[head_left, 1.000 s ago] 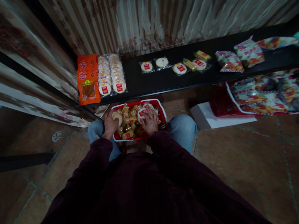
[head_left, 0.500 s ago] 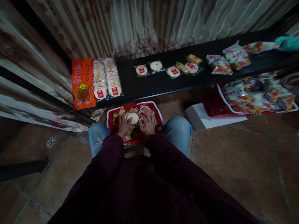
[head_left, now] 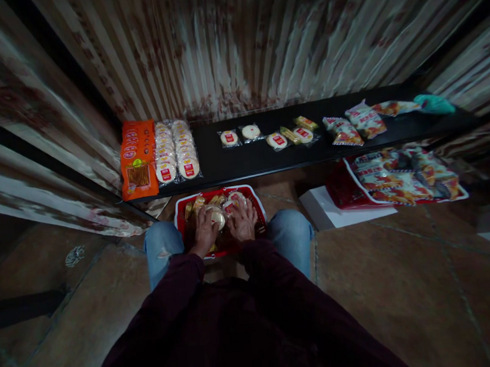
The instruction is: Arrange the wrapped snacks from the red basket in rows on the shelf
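A red basket with a white rim sits between my knees, holding round white rice crackers in clear wrappers and yellowish wrapped snacks. Inside it, my left hand grips a wrapped round rice cracker, fingers around its left side. My right hand lies over other cracker packets on the basket's right side, its fingers spread and touching them. What lies beneath both palms is hidden.
Along a black shelf are an orange snack bag, two rows of wrapped crackers, loose crackers, and puffy snack bags. To the right, a second red basket full of bags rests on a white box.
My view has tilted, so the shelf and basket appear lower. The cracker in my left hand has turned or tilted slightly; my right-hand fingers have spread more over the packets.
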